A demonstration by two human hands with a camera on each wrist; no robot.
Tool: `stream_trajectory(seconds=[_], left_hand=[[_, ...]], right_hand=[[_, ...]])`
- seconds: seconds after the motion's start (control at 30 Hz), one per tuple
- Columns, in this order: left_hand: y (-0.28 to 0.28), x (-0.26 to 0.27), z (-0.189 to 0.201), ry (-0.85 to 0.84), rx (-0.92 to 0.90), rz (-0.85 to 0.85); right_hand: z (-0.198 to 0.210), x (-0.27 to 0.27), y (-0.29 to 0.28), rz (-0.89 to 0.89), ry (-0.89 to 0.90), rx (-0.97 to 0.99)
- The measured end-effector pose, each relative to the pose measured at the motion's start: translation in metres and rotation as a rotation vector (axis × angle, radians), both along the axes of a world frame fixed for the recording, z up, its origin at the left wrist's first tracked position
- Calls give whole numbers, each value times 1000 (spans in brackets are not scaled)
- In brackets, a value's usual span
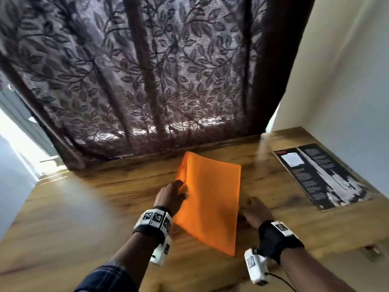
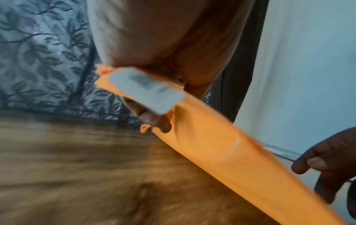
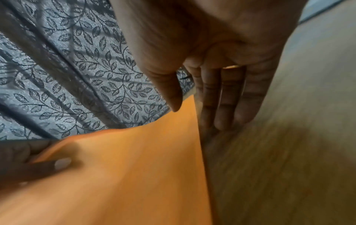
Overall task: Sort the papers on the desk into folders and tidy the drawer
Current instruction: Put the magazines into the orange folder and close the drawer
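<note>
Orange folder (image 1: 210,199) tilts up off the wooden desk (image 1: 84,207); left hand (image 1: 171,197) pinches its edge, right hand (image 1: 253,210) rests beside it, fingers straight.

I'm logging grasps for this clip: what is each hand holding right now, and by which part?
The left hand pinches the orange folder at its left edge, near the far corner. The right hand holds nothing; its straight fingers lie at the folder's right edge.
</note>
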State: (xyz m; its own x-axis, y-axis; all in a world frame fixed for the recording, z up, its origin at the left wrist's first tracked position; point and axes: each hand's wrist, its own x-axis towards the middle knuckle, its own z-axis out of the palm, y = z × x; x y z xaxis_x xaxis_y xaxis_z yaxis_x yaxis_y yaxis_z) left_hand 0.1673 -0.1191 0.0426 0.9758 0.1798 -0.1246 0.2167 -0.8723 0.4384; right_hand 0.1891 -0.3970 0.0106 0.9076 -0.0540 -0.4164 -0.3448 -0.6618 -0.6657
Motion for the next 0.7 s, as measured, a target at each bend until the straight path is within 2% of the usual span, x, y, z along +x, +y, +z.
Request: stream_trajectory(seconds=[0.1, 0.2, 0.37, 0.5, 0.6, 0.7], left_hand=[[-32, 16, 14, -72, 65, -112], [-60, 29, 22, -89, 111, -204], [-89, 39, 34, -67, 198, -378], [-103, 43, 45, -52, 373, -487], [-107, 50, 53, -129, 573, -583], [-110, 64, 64, -186, 698, -615]], right_hand=[[7, 21, -30, 97, -40, -40], [15, 37, -52, 146, -110, 3], [33, 52, -74, 250, -392, -188], [46, 66, -86, 435, -563, -385], [54, 79, -88, 617, -644, -455], [60, 90, -87, 704, -679, -479]])
